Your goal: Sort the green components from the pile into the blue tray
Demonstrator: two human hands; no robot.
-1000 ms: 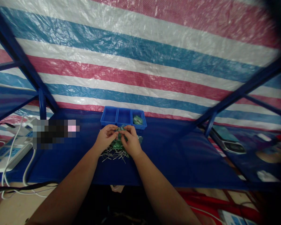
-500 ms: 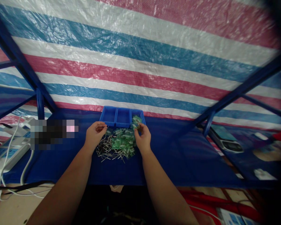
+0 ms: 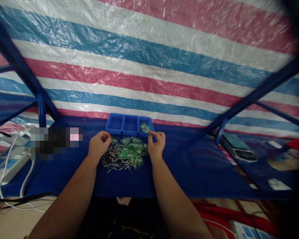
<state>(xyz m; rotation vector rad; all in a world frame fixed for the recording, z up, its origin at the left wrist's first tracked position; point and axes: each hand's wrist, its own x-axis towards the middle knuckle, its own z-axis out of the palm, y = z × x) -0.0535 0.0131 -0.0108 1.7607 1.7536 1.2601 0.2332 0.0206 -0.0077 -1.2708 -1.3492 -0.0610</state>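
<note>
A loose pile of thin metal rods [image 3: 111, 155] lies on the blue table, with small green plastic packets [image 3: 131, 151] heaped over its right side. My left hand [image 3: 97, 146] is at the pile's left edge, thumb and fingers pinched together; what sits between them is too small to make out. To the right of the pile, my right hand [image 3: 156, 146] is closed in a pinch by the front edge of the right blue bin [image 3: 151, 122]. Whether its fingertips hold anything cannot be seen. Green packets [image 3: 145, 127] lie inside that bin.
Two more blue bins, the left bin [image 3: 114, 123] and the middle bin [image 3: 131, 124], adjoin it. White power strips [image 3: 8, 162] with cables stand at left. A digital scale [image 3: 241, 149] is at right. Blue frame bars [image 3: 42, 111] and a striped sheet [image 3: 144, 79] enclose the table [image 3: 189, 166].
My right hand has drawn back slightly to the right from the right bin, and the green packet at its fingers now appears inside the bin. My left hand has shifted slightly left.
</note>
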